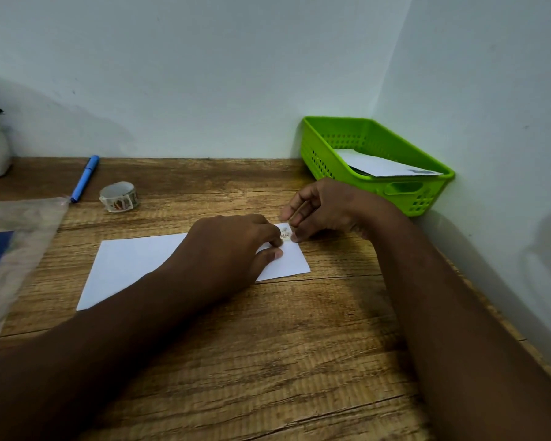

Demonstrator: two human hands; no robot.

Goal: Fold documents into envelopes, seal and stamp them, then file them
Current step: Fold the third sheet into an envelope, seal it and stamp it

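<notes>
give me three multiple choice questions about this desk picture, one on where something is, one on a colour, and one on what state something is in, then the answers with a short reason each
1. Where does the stamp roll lie?
A. in the basket
B. on the desk beside the blue pen
C. on the envelope

2. What colour is the basket?
A. green
B. red
C. white

3. What is happening with the stamp?
A. it lies in the basket
B. it hangs from the roll
C. both hands press it onto the envelope

Answers: 1 B, it sits on the wood just right of the pen. 2 A, its walls are bright green. 3 C, the left hand and right hand meet at the stamp on the envelope's far right corner.
</notes>
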